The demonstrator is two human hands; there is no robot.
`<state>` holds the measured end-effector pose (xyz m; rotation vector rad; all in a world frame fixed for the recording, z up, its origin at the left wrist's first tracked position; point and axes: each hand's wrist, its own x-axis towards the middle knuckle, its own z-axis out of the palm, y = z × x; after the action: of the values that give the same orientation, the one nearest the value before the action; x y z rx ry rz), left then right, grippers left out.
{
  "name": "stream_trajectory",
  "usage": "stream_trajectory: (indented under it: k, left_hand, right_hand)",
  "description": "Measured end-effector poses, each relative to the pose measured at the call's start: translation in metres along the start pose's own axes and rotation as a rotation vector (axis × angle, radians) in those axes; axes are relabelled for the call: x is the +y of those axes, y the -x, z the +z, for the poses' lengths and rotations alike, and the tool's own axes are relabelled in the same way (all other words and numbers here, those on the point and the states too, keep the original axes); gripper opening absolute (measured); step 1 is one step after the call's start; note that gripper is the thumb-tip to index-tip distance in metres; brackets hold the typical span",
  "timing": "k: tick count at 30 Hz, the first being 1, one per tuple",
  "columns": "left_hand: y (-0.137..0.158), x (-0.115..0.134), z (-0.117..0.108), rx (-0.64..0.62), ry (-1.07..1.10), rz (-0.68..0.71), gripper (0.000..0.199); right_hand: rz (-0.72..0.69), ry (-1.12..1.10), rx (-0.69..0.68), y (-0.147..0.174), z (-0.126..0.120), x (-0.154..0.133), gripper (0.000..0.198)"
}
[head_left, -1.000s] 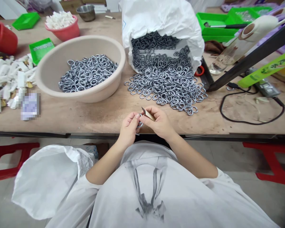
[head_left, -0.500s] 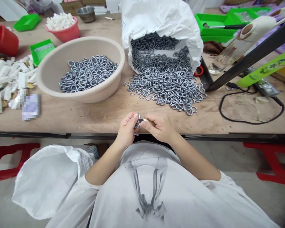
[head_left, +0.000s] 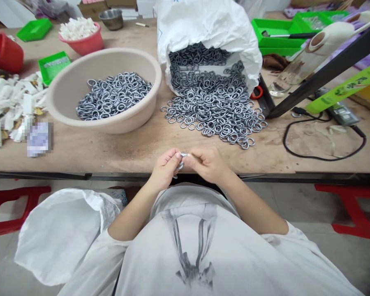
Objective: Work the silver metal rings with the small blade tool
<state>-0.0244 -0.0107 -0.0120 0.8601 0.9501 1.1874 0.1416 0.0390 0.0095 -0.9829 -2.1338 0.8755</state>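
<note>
And the left hand (head_left: 165,167) pinches grey rings (head_left: 181,165)! Right hand (head_left: 210,165) curled closed just beside; can't tell what it grips.

Grey rings (head_left: 216,107) at one o'clock look like smooth metal with a soft sheen. The basin (head_left: 144,111) at ten is smooth, matt plastic; the bowl (head_left: 112,21) at eleven, shiny metal. Towards twelve, the sack (head_left: 206,24) looks like crinkled woven plastic. The surface (head_left: 95,152) is matt, scuffed wood; the shirt (head_left: 234,242) at six, soft matt cloth.
</note>
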Motion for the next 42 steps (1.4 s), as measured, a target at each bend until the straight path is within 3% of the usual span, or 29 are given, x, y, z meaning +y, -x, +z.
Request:
stream_trajectory:
  k: [2, 4, 8, 12, 17, 20, 25, 29, 33, 42]
  left_hand:
    - [0.002, 0.000, -0.001, -0.043, -0.031, -0.008, 0.042]
    - [0.002, 0.001, -0.001, -0.007, -0.017, -0.004, 0.043]
    - [-0.004, 0.003, 0.000, 0.142, 0.051, 0.037, 0.043]
    - [-0.007, 0.001, 0.002, 0.210, 0.054, 0.065, 0.038]
    - [-0.009, 0.006, 0.006, 0.311, 0.138, 0.072, 0.033]
    - [-0.012, 0.011, 0.005, 0.340, 0.224, 0.010, 0.030]
    - [-0.013, 0.010, 0.002, 0.310, 0.215, -0.039, 0.024]
    - [-0.011, 0.006, 0.002, 0.225, 0.133, -0.010, 0.025]
    - [-0.012, 0.002, 0.004, 0.145, 0.086, -0.006, 0.039]
    - [-0.008, 0.007, 0.011, 0.108, 0.212, -0.101, 0.046]
  right_hand:
    - [0.077, 0.041, 0.136, -0.004, -0.002, 0.008, 0.051]
    - [0.123, 0.008, 0.222, -0.005, -0.003, 0.012, 0.051]
    - [0.122, -0.194, 0.121, 0.002, 0.008, 0.002, 0.042]
    - [0.222, -0.326, 0.025, 0.005, 0.024, -0.010, 0.038]
    - [0.295, -0.642, -0.005, 0.000, 0.030, -0.013, 0.044]
    - [0.295, -0.736, 0.062, -0.002, 0.030, -0.012, 0.046]
    - [0.320, -0.743, 0.214, -0.004, 0.030, -0.003, 0.048]
    - [0.324, -0.746, 0.093, -0.010, 0.023, 0.003, 0.044]
    - [0.298, -0.717, -0.035, -0.017, 0.018, 0.002, 0.044]
    - [0.186, -0.541, 0.131, -0.010, 0.029, 0.007, 0.040]
